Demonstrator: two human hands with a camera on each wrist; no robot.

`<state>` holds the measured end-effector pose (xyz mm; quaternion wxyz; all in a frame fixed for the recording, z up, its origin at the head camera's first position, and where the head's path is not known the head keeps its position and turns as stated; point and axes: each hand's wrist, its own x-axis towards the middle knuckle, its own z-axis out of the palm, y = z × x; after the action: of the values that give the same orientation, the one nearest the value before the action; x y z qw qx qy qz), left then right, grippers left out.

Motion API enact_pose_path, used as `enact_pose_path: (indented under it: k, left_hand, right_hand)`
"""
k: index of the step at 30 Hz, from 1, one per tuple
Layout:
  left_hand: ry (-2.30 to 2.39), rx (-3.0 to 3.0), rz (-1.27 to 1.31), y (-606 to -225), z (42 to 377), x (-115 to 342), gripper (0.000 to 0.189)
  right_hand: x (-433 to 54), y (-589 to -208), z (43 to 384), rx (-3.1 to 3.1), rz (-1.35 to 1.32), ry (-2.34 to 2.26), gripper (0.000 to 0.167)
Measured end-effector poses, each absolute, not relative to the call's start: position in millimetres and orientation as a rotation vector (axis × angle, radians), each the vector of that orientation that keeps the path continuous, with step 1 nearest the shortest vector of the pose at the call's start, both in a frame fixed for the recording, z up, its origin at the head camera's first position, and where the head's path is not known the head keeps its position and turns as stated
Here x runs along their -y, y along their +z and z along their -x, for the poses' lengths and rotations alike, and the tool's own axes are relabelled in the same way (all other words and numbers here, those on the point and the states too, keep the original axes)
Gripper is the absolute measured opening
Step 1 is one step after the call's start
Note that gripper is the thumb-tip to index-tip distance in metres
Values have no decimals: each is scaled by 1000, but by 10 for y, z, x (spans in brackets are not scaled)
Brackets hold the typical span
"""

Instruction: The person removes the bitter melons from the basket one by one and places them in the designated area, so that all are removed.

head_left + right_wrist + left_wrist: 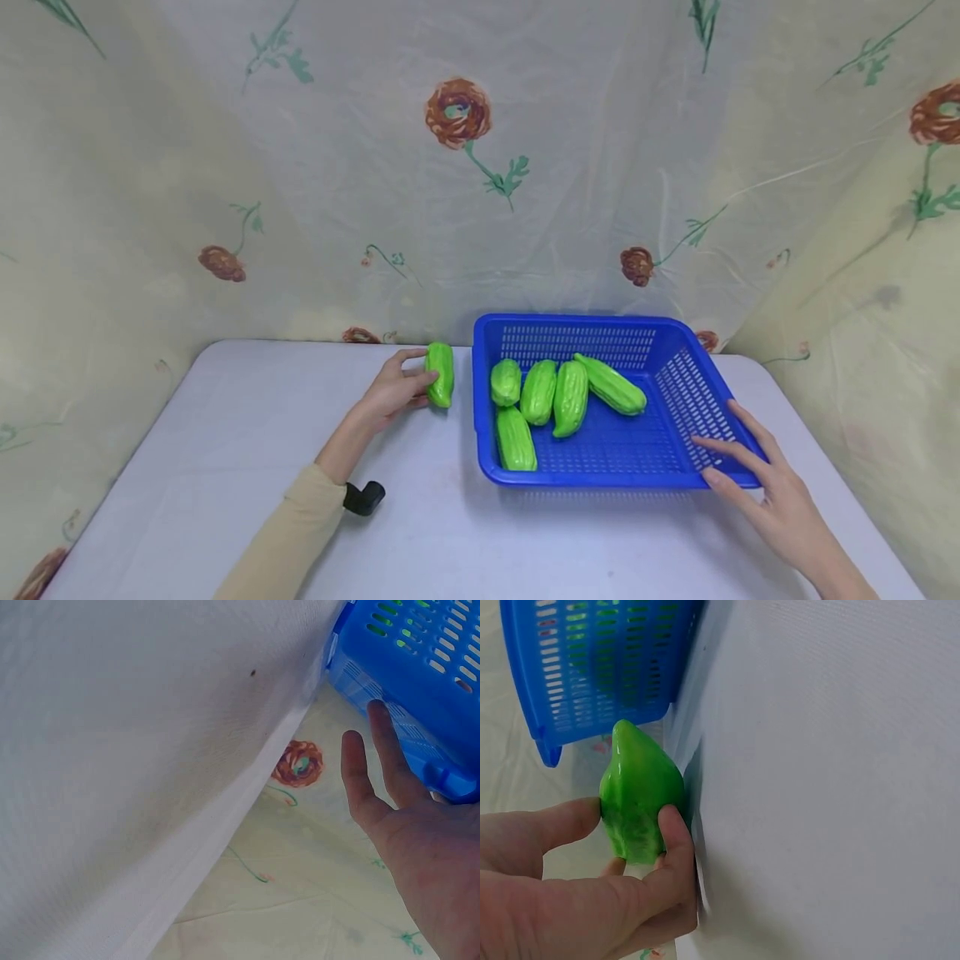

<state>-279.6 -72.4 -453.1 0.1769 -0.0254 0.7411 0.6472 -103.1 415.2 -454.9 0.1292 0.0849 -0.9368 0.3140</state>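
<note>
My left hand [388, 392] pinches a bright green, ridged bitter melon [444, 377] between thumb and fingers, close over the table left of the basket. In the left wrist view the bitter melon [639, 787] has its pointed tip turned toward the basket's side wall [600, 675]. The blue plastic basket [622, 458] holds several more bitter melons [572, 396], mostly in its left half. At the basket's front right corner is my right hand [783, 500], its fingers spread and loosely bent by the rim. The right wrist view shows this hand [427, 840] beside the basket's outer wall.
A white cloth [225, 450] covers the table, whose back edge lies against a flower-printed curtain [360, 167]. The curtain also hangs on both sides. A black wrist strap mount [365, 497] is on the left wrist.
</note>
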Motion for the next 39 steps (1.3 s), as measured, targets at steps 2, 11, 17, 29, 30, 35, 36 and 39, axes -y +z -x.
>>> enact_pose_path:
  k: [2,11,17,29,30,35,36,39]
  left_hand:
    - [1827,-2116,79,-4520,2794,707,62]
    - [1793,-2172,113,-4493,2794,700,61]
    - [1765,-2198,132,-4495,2790,715,61]
    - [1742,-2212,138,-4491,2782,751,61]
    - [1739,-2213,137,-4494,2781,756,62]
    - [1721,-2229,142,-4483,2777,784,62]
    - [1719,-2233,141,-4472,2775,790,62]
    - [1708,-2255,132,-4418,2766,808,61]
  right_hand:
    - [-4152,-4547,1036,2726,-245,914,37]
    - [-4146,-4540,1049,2728,-240,914,37]
    - [-4140,-4534,1045,2733,-234,918,37]
    - [-4133,-4535,1042,2734,-231,909,36]
    - [-4131,-4536,1039,2734,-232,908,36]
    - [-4131,-4541,1030,2750,-217,907,36]
    - [-4134,-4544,1031,2752,-216,907,36]
    - [-4140,-4538,1030,2750,-215,904,36]
